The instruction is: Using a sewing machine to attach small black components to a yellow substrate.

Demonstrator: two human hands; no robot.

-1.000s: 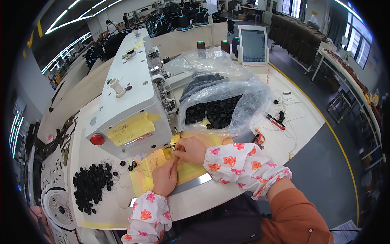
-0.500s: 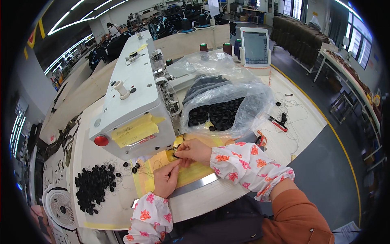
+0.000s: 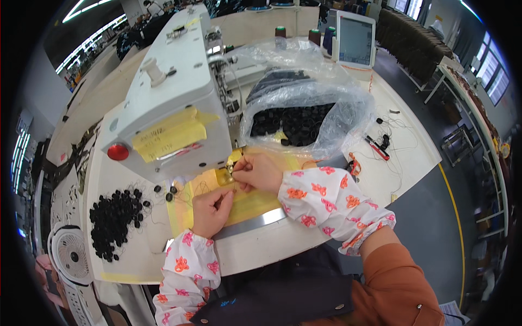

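Observation:
My right hand (image 3: 260, 173) is closed in a pinch just in front of the sewing head's small metal and yellow parts (image 3: 232, 160). What its fingertips hold is hidden or too small to make out. Nearer to me and to the left, my left hand (image 3: 212, 211) is closed too, thumb against curled fingers. A fine thread seems to run by its fingertips, but I cannot tell what is held. Both hands are over the yellow sheet (image 3: 251, 205) on the white sewing machine (image 3: 168, 103). Several small black loops (image 3: 114, 217) with thread tails are heaped to the left.
Behind my right hand lies a clear plastic bag (image 3: 348, 119) full of black loops (image 3: 293, 122). Red-handled snips (image 3: 377, 148) and loose threads are on the right. A screen (image 3: 354, 41) and thread cones (image 3: 314, 36) stand behind. A white fan (image 3: 72, 252) is at the left edge.
The view has tipped downward, so the bench sits higher. My left hand has drawn slightly away from my right. A small black piece at the right fingertips no longer shows clearly.

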